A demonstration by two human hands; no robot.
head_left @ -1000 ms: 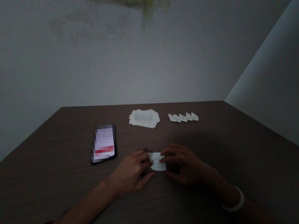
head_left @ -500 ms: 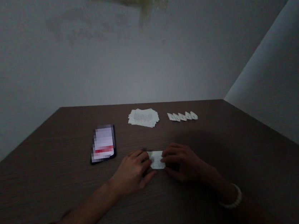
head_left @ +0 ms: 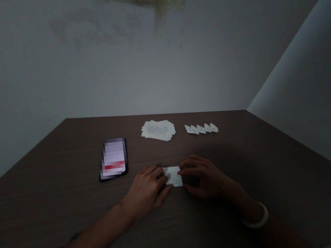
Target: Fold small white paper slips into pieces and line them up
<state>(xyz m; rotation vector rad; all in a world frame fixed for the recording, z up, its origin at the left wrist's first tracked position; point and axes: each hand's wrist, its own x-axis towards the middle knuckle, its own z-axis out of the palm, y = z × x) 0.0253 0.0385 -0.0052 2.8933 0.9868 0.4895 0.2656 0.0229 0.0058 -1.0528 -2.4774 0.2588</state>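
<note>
A small white slip of paper [head_left: 174,176] with lines of print lies on the brown table in front of me, between my two hands. My left hand [head_left: 150,187] grips its left edge, the fingers curled over the paper and the thumb at the near corner. At the right edge, my right hand [head_left: 203,175] has its fingertips on the paper, with the thumb close to the near right corner. A pale beaded bracelet [head_left: 261,216] circles my right wrist. Fingers cover both side edges of the slip.
Farther back on the table [head_left: 53,160] lies a loose stack of printed papers [head_left: 158,130]. To its right stands a row of several small folded white papers [head_left: 201,129]. A phone [head_left: 113,157] with a lit, blurred screen rests at the left. A wall [head_left: 148,74] rises behind the table.
My right hand has lifted very slightly, its fingers shifting at the slip's right edge. My left hand and the slip stay nearly where they were.
</note>
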